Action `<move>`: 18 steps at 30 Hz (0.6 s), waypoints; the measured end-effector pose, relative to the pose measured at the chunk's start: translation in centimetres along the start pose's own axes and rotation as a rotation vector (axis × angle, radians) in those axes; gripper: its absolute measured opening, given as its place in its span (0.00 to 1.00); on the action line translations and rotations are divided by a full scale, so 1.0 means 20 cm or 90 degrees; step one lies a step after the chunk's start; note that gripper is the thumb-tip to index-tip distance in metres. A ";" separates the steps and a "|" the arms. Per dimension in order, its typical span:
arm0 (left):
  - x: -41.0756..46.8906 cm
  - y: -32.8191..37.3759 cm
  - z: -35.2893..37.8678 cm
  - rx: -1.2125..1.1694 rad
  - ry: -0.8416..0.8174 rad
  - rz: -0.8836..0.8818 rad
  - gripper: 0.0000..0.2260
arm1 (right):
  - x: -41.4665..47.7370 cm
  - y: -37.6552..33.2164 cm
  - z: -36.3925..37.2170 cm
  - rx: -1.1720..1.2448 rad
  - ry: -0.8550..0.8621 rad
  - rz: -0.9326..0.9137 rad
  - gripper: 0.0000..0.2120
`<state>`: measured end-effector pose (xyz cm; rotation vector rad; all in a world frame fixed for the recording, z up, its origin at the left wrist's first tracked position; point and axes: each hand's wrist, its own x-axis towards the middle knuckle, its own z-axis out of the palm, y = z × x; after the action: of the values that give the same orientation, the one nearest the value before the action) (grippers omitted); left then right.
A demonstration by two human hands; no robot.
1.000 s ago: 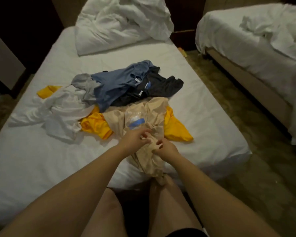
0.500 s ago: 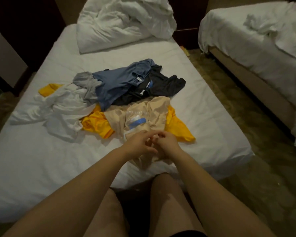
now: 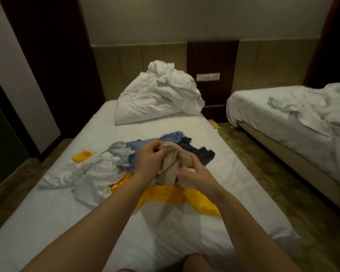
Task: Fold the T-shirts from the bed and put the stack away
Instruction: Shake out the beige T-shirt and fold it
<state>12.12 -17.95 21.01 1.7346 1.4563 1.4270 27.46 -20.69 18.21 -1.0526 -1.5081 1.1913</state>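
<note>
Both hands hold a bunched beige T-shirt (image 3: 170,163) lifted above the bed (image 3: 47,222). My left hand (image 3: 148,157) grips its upper part, and my right hand (image 3: 194,173) grips its lower right side. Below it a yellow T-shirt (image 3: 175,195) lies spread on the sheet. A white T-shirt (image 3: 92,173) is crumpled to the left, with a grey one (image 3: 120,152) behind it. A blue T-shirt (image 3: 165,139) and a dark T-shirt (image 3: 202,154) lie further back, partly hidden by my hands.
A crumpled white duvet (image 3: 157,95) is piled at the head of the bed. A second bed (image 3: 292,122) with rumpled white bedding stands to the right, across a strip of floor (image 3: 263,173). A dark wooden panel (image 3: 53,75) stands at the left.
Both hands have lifted the beige T-shirt off the pile and bunched it in the air, uncovering the yellow T-shirt. The view has tilted up toward the headboard wall.
</note>
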 end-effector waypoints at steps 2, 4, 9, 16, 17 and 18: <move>0.04 0.12 -0.05 -0.042 0.012 0.028 0.10 | -0.01 -0.07 0.05 -0.026 0.037 -0.053 0.15; 0.08 0.19 -0.10 -0.036 0.016 0.053 0.10 | -0.01 -0.17 0.08 0.008 0.108 -0.112 0.05; 0.14 0.19 -0.23 0.001 0.047 0.063 0.09 | 0.05 -0.44 0.10 0.022 0.156 -0.270 0.11; 0.15 0.41 -0.37 -0.001 -0.142 0.174 0.02 | 0.15 -0.63 0.16 -0.065 0.179 -0.297 0.13; 0.15 0.44 -0.38 0.010 -0.199 0.164 0.04 | 0.16 -0.65 0.16 -0.070 0.179 -0.297 0.12; 0.15 0.47 -0.38 0.038 -0.239 0.158 0.06 | 0.16 -0.67 0.16 -0.070 0.182 -0.296 0.10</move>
<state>9.02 -20.40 32.85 2.1416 1.1234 1.0964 22.49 -20.44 31.40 -0.8370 -1.4940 0.6131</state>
